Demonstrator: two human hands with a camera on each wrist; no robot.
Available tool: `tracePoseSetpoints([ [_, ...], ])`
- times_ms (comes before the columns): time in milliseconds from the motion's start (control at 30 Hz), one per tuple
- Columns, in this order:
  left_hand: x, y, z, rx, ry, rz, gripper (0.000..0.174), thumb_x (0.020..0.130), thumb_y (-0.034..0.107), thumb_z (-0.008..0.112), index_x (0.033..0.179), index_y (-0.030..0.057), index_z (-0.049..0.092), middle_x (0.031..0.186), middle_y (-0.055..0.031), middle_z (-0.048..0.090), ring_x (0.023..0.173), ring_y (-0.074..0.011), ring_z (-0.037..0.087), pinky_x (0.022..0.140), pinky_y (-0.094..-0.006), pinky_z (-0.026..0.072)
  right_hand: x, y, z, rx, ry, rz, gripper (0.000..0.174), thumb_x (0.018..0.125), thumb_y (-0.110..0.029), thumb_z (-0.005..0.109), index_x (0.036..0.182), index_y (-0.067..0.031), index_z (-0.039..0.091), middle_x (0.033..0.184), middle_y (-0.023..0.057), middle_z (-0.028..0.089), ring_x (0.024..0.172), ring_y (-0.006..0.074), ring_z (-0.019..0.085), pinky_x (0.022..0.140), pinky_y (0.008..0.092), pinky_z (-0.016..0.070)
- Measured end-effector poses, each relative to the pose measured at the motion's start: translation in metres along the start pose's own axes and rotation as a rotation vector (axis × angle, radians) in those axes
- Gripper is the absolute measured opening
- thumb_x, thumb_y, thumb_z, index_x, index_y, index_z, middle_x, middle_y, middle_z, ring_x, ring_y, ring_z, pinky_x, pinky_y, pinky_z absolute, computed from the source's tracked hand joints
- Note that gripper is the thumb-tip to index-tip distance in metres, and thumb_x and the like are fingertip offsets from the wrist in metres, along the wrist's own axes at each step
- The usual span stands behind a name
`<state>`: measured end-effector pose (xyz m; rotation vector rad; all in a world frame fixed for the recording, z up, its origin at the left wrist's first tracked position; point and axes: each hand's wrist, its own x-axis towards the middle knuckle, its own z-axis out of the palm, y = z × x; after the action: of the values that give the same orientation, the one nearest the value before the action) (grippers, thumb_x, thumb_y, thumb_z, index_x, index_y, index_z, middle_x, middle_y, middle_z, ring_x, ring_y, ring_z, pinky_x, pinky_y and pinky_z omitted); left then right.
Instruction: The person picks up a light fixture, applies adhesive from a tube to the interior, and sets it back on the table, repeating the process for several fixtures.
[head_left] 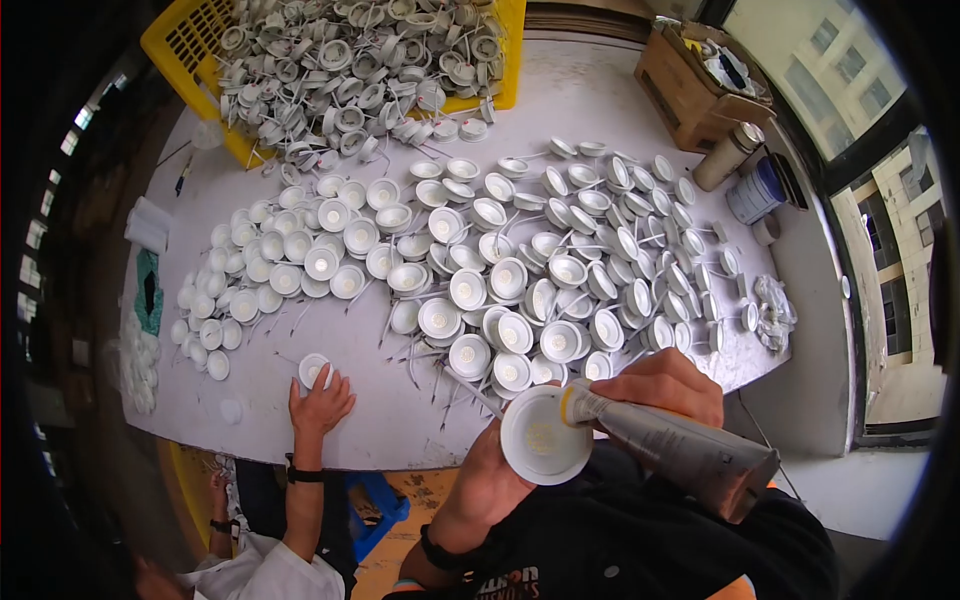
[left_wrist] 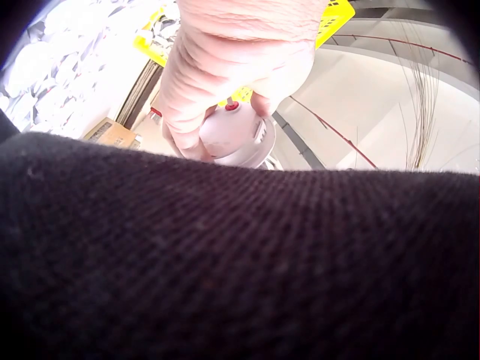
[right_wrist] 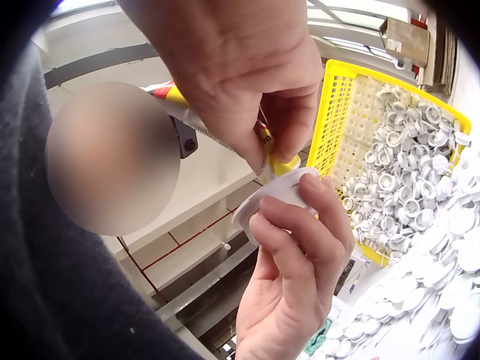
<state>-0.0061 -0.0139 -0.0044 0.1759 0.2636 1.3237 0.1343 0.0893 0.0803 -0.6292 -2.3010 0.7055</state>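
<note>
My left hand (head_left: 482, 482) grips a white round downlight (head_left: 545, 440) by its rim, its dished front with a yellowish dotted centre facing up in the head view. In the left wrist view, the fingers of that hand curl round the downlight's back (left_wrist: 234, 136). My right hand (head_left: 665, 385) holds a grey squeeze tube (head_left: 690, 450) with a yellow tip. That yellow nozzle (right_wrist: 283, 166) meets the downlight's rim in the right wrist view, with thumb and fingers pinching close behind it.
Many white downlights (head_left: 508, 278) with wire leads cover the table (head_left: 400, 440). A yellow crate (head_left: 518, 50) heaped with ring-shaped parts stands at the back. Another person's hand (head_left: 318, 405) touches one downlight at left. A cardboard box (head_left: 680, 90), a can (head_left: 728, 158) and a tub (head_left: 755, 192) stand back right.
</note>
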Motion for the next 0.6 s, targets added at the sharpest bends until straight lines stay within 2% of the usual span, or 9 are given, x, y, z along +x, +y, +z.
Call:
tracePoseSetpoints([
  [67,0.0,0.003,0.004,0.065,0.112,0.042,0.068,0.081,0.042,0.042,0.126,-0.0007,0.015,0.123,-0.0126,0.033,0.113,-0.0206,0.036,0.092,-0.0344,0.0311,-0.003,0.0,-0.002,0.019,-0.015,0.026,0.03,0.061,-0.008,0.064,0.09,-0.0011,0.058,0.078,0.0064,0.056,0.065,0.016,0.053,0.054,0.0232,0.045],
  [133,-0.001,0.002,0.003,0.08,0.11,0.049,0.069,0.081,0.042,0.042,0.126,-0.001,0.015,0.123,-0.0126,0.033,0.113,-0.0206,0.036,0.092,-0.0346,0.031,-0.006,0.001,-0.006,0.04,-0.031,0.051,0.032,0.061,-0.007,0.064,0.091,-0.0011,0.057,0.077,0.0068,0.055,0.064,0.0166,0.053,0.054,0.0237,0.0449],
  [300,-0.002,0.003,-0.001,0.088,0.123,0.102,0.069,0.081,0.042,0.043,0.126,-0.0018,0.014,0.123,-0.0122,0.032,0.113,-0.0203,0.035,0.092,-0.0346,0.0309,-0.006,-0.005,-0.02,0.152,-0.244,0.152,0.036,0.061,-0.006,0.063,0.097,-0.0037,0.055,0.077,0.0062,0.052,0.063,0.0175,0.053,0.054,0.0265,0.0445],
  [400,-0.001,0.0,0.0,0.061,0.135,0.121,0.067,0.081,0.041,0.042,0.127,-0.0004,0.015,0.123,-0.0106,0.033,0.113,-0.0197,0.035,0.092,-0.0344,0.0306,-0.007,-0.006,-0.022,0.101,-0.33,0.132,0.035,0.061,-0.006,0.063,0.096,-0.0047,0.056,0.079,0.0053,0.053,0.063,0.0169,0.053,0.054,0.0264,0.0438],
  [433,-0.001,-0.001,-0.001,0.069,0.15,0.141,0.062,0.083,0.04,0.037,0.127,0.0015,0.016,0.124,-0.0102,0.033,0.113,-0.0212,0.035,0.092,-0.0363,0.0301,-0.007,-0.006,-0.021,0.103,-0.326,0.132,0.035,0.061,-0.006,0.063,0.096,-0.0047,0.056,0.079,0.0053,0.053,0.063,0.0169,0.053,0.054,0.0264,0.0438],
  [467,-0.001,-0.002,-0.001,0.077,0.164,0.162,0.059,0.084,0.04,0.033,0.127,0.0033,0.018,0.125,-0.0099,0.032,0.114,-0.0227,0.034,0.092,-0.0382,0.0297,-0.006,-0.006,-0.019,0.177,-0.322,0.146,0.033,0.062,-0.006,0.063,0.095,-0.005,0.056,0.08,0.0051,0.054,0.065,0.0168,0.053,0.055,0.0263,0.0436],
  [600,0.0,-0.004,-0.005,0.093,0.169,0.158,0.059,0.084,0.041,0.033,0.127,0.0038,0.019,0.124,-0.0091,0.034,0.113,-0.0219,0.035,0.09,-0.0366,0.0321,-0.001,-0.005,-0.004,0.475,-0.314,0.192,0.027,0.065,-0.008,0.064,0.091,-0.0063,0.056,0.085,0.0042,0.057,0.07,0.0164,0.052,0.059,0.026,0.043],
])
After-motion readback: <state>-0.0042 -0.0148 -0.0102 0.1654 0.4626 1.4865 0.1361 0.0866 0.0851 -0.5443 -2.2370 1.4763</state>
